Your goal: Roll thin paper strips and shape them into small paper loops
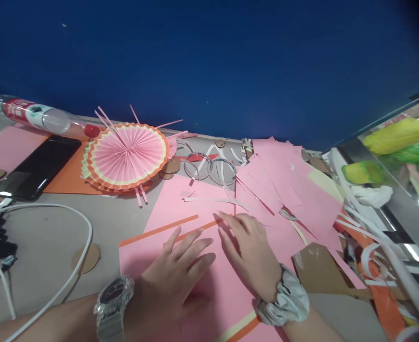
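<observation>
Pink sheet point(148, 259) lies flat on the desk point(52, 237), right under both hands. Left hand point(175, 275) and right hand point(250, 254) rest palm-down on it, grip apart, clasping nothing. Orange strip point(159, 230) runs left-right just past the fingertips, left hand nearer.

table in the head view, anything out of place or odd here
A plastic bottle lies on its side at the far left instead of standing. Paper offcuts are strewn at the right. The left hand and right hand lie flat on the pink sheet.
</observation>
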`<state>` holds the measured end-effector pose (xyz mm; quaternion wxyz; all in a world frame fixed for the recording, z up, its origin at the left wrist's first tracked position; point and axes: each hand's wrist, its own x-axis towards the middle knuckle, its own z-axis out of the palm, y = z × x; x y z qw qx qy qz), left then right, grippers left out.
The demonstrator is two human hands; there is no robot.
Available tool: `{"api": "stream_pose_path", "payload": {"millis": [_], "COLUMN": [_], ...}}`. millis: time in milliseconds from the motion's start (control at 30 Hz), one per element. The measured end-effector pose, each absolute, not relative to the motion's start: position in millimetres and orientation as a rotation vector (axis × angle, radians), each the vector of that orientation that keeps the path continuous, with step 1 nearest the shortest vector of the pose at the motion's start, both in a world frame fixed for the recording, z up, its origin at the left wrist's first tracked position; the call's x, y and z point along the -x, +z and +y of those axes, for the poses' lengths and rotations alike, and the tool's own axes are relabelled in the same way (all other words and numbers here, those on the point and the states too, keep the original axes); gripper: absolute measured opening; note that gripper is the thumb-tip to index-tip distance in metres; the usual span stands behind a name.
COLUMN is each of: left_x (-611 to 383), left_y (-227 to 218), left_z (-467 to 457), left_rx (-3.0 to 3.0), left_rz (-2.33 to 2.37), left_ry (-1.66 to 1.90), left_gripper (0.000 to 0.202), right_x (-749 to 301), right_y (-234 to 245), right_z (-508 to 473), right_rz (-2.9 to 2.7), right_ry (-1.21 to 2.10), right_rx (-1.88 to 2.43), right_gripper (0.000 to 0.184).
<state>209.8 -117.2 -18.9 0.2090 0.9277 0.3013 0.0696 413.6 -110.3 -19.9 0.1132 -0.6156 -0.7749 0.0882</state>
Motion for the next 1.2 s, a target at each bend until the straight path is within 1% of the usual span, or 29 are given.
{"api": "stream_pose_path", "payload": {"millis": [67, 133, 200, 367, 433, 500, 533, 600, 700, 733, 800, 867, 933, 1100, 1200], "left_x": [-210.4, -210.5, -210.1, -207.5, -206.9, -206.8, -206.9, -207.0, -206.4, -206.0, -205.5, -205.3, -205.1, -203.2, -202.6], "left_y": [-20.2, -21.9, -23.7, -26.5, -26.8, -26.6, -26.1, -24.1, -18.1, -15.9, -13.1, -13.6, -17.0, -22.0, -15.2], "left_z": [-117.8, -119.3, -120.6, -119.1, -117.9, -117.4, -117.6, -117.9, -116.4, -114.8, -110.6, -106.6, -104.9, -104.4, -95.4], "left_rx": [-2.586, -2.565, -2.54, -2.543, -2.546, -2.543, -2.541, -2.531, -2.439, -2.364, -2.154, -1.947, -1.832, -1.672, -1.333], "left_rz": [0.85, 0.898, 0.925, 0.885, 0.879, 0.878, 0.879, 0.871, 0.873, 0.864, 0.847, 0.864, 0.932, 0.969, 0.837], "left_ry": [0.167, 0.137, 0.107, 0.122, 0.135, 0.138, 0.143, 0.174, 0.299, 0.36, 0.498, 0.623, 0.692, 0.689, 0.636], "left_gripper": [0.067, 0.074, 0.073, 0.068, 0.068, 0.068, 0.068, 0.068, 0.057, 0.051, 0.037, 0.029, 0.029, 0.045, 0.041], "right_x": [-416.7, -420.9, -425.1, -435.2, -441.1, -447.6, -450.4, -453.5, -450.6, -448.1, -443.0, -439.4, -438.1, -437.6, -434.0], "right_y": [-22.5, -26.3, -30.4, -36.5, -37.2, -37.4, -37.1, -35.5, -30.9, -29.3, -27.1, -26.9, -27.8, -25.0, -19.9], "right_z": [-107.4, -105.2, -103.4, -98.9, -96.2, -93.6, -92.7, -92.6, -97.5, -100.1, -105.4, -109.5, -111.7, -113.3, -113.9], "right_rz": [-2.092, -1.972, -1.905, -1.811, -1.813, -1.83, -1.844, -1.865, -1.917, -1.954, -2.038, -2.102, -2.13, -2.237, -2.299], "right_ry": [0.114, 0.03, 0.015, 0.006, 0.007, 0.004, 0.0, -0.006, -0.042, -0.064, -0.107, -0.122, -0.132, -0.174, -0.233], "right_rx": [1.943, 2.026, 2.064, 2.099, 2.087, 2.056, 2.029, 1.939, 1.695, 1.581, 1.363, 1.22, 1.156, 1.007, 0.955], "right_gripper": [0.035, 0.039, 0.044, 0.045, 0.039, 0.026, 0.02, 0.014, 0.005, 0.006, 0.015, 0.021, 0.023, 0.022, 0.02]}}
